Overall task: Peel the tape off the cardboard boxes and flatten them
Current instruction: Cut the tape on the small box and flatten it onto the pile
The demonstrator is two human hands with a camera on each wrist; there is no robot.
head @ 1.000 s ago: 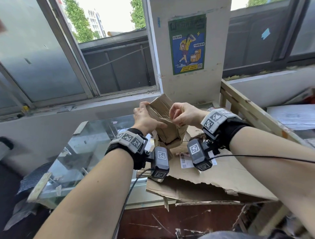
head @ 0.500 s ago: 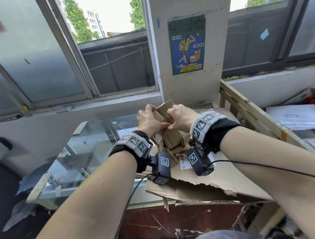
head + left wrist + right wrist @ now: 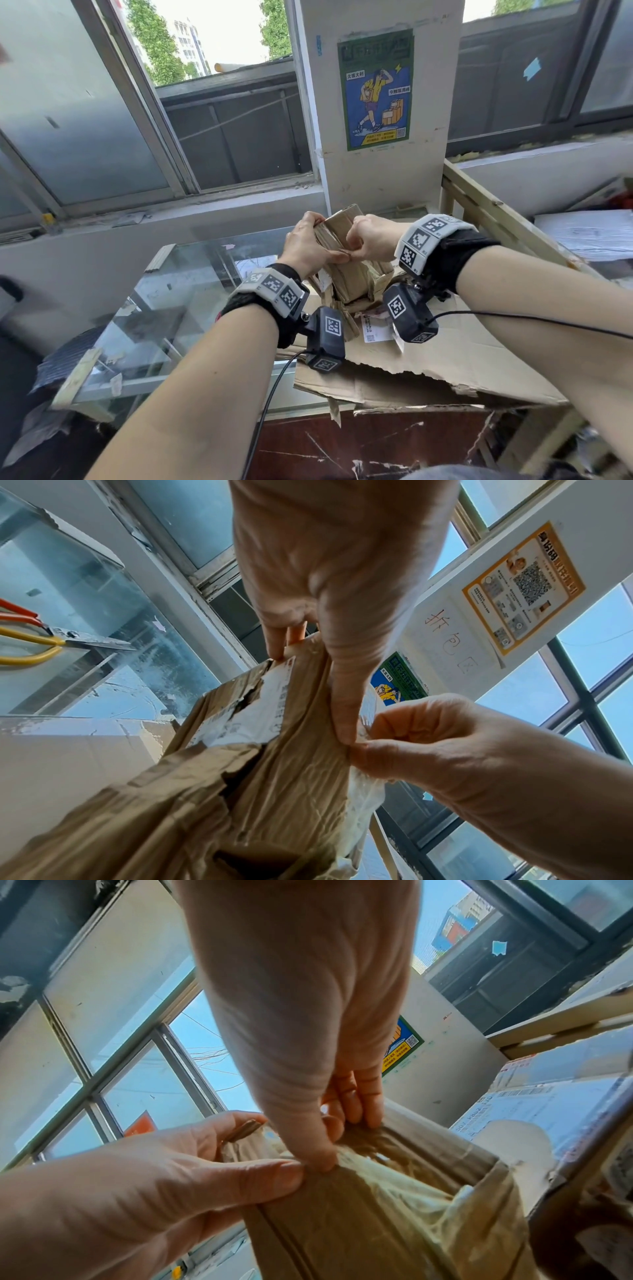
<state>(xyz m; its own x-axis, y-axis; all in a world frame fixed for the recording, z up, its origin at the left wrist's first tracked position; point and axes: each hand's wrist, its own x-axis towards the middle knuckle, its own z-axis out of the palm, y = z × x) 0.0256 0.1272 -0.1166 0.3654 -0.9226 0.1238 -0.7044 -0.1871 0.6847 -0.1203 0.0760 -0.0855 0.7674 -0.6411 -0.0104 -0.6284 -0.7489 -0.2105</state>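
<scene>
A small crumpled brown cardboard box [image 3: 349, 279] is held up over the table by both hands. My left hand [image 3: 308, 245] grips its left side, with the thumb [image 3: 342, 718] pressed down the near face and the fingers over the top edge. My right hand [image 3: 368, 240] pinches a strip of clear tape [image 3: 363, 794] between thumb and fingers, right beside the left thumb tip. In the right wrist view the tape [image 3: 404, 1183] stretches, wrinkled, from the pinch across the box face. A torn white label [image 3: 253, 718] sticks to the box's left face.
A sheet of flattened cardboard [image 3: 445, 359] lies under the hands, with a white label on it. Left of it is a glass tabletop [image 3: 171, 308], where scissors [image 3: 68, 639] lie. A wooden frame [image 3: 496, 219] stands to the right, a pillar with a poster [image 3: 376, 89] behind.
Both hands brought the box lower and closer together. My right hand shifted from the box's top edge to the near face and now pinches the tape beside my left thumb.
</scene>
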